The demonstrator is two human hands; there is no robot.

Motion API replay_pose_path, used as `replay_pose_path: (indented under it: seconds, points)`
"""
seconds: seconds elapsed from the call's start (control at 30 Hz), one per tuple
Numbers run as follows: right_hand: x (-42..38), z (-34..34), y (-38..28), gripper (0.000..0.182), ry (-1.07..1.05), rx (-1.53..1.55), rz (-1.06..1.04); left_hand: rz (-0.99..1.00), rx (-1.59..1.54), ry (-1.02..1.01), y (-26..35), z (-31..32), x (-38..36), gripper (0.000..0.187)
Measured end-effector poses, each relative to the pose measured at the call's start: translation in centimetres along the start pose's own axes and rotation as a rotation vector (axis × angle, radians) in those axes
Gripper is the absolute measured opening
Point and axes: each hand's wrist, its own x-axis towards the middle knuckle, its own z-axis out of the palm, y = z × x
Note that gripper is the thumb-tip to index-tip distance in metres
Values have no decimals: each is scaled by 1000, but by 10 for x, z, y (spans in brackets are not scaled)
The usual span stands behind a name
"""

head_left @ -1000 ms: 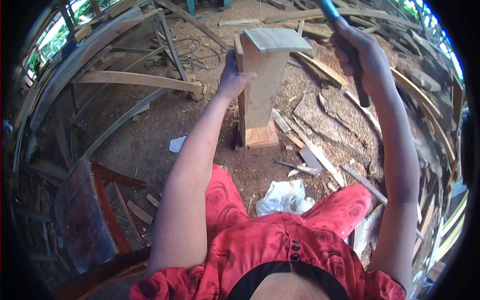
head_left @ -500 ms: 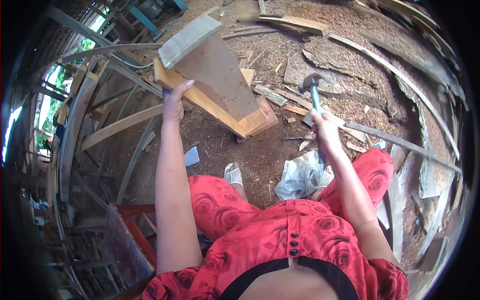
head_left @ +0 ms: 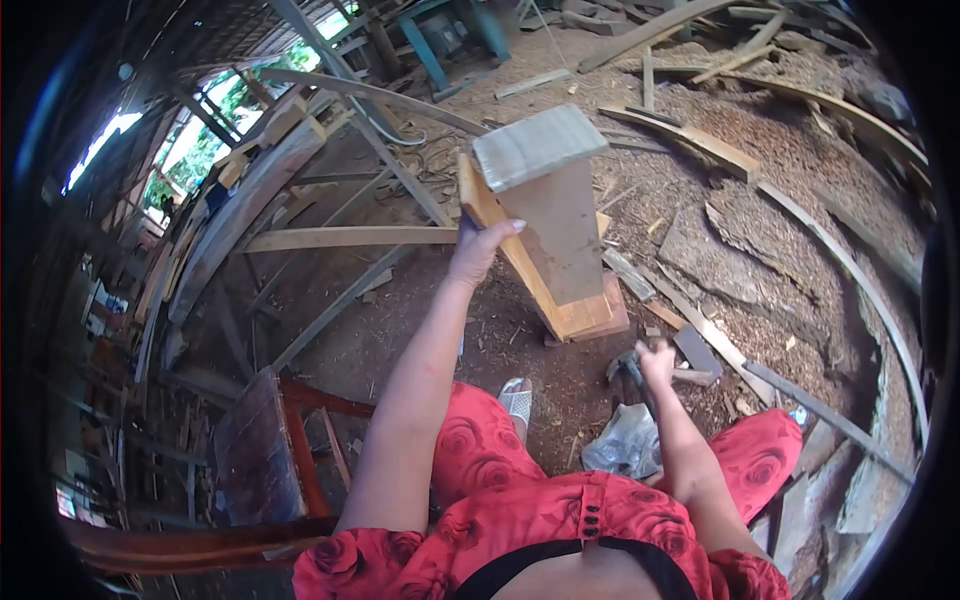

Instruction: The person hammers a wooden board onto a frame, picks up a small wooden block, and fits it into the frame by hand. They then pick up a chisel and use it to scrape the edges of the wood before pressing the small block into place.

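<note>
A wooden piece made of joined boards (head_left: 562, 235) stands tilted in front of me, with a pale grey board (head_left: 540, 147) across its top and a yellowish plank (head_left: 520, 262) along its left edge. My left hand (head_left: 478, 252) grips that left edge near the top, thumb over the front. Low on the right, my right hand (head_left: 656, 365) is closed, seemingly round the handle of a hammer (head_left: 626, 372). Its grip is partly hidden, and the hammer is down near the ground. Just below lies a clear plastic bag (head_left: 622, 445).
A dark wooden chair (head_left: 262, 450) stands at my left. Long planks (head_left: 350, 237) lean beyond it. Timber offcuts and bark slabs (head_left: 745, 260) cover the sawdust ground on the right. A blue-green stand (head_left: 425, 55) is at the back.
My right hand has come down with the hammer, from raised beside the wooden piece to near the ground. My left hand keeps its grip. The whole view has shifted.
</note>
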Motion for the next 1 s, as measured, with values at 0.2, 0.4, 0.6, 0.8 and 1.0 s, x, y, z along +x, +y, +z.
replay_pose_path:
  seconds: [0.2,0.4,0.6,0.8,1.0]
  points:
    - [-42,-142,-239,62,6,864,-734,31,108,-83,0,2,-10,94]
    - [-77,-164,-263,90,-136,565,-854,249,268,-162,18,23,-32,113]
    - [-96,-180,-271,93,104,664,-1089,230,473,-234,37,38,-62,129]
    - [-104,-172,-275,65,-54,524,-1166,16,493,-248,27,11,-92,135]
    - [-119,-154,-274,70,152,370,-1268,-401,442,21,22,-121,-203,43]
